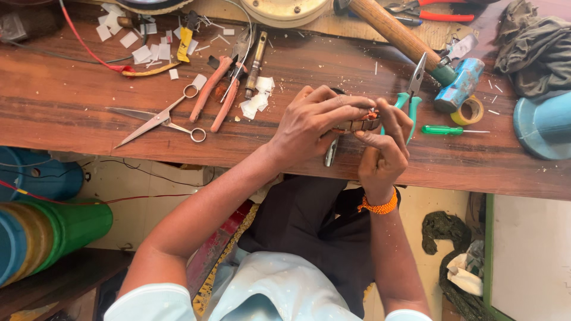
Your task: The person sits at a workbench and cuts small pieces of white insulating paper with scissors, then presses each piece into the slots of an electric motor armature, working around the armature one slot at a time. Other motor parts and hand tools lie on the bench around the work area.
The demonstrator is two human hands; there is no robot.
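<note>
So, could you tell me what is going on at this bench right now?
A person at a wooden workbench holds a small metal part with copper winding in both hands. The left hand grips it from above; the right hand pinches it from below. Scissors, green-handled pliers and a green screwdriver lie nearby.

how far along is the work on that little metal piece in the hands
Done: white paper slips lie cut beside the scissors. In hand: the left hand and right hand pinch a small metal part with copper wire at its end. Left: cannot tell; the pliers and screwdriver lie unused.
</note>
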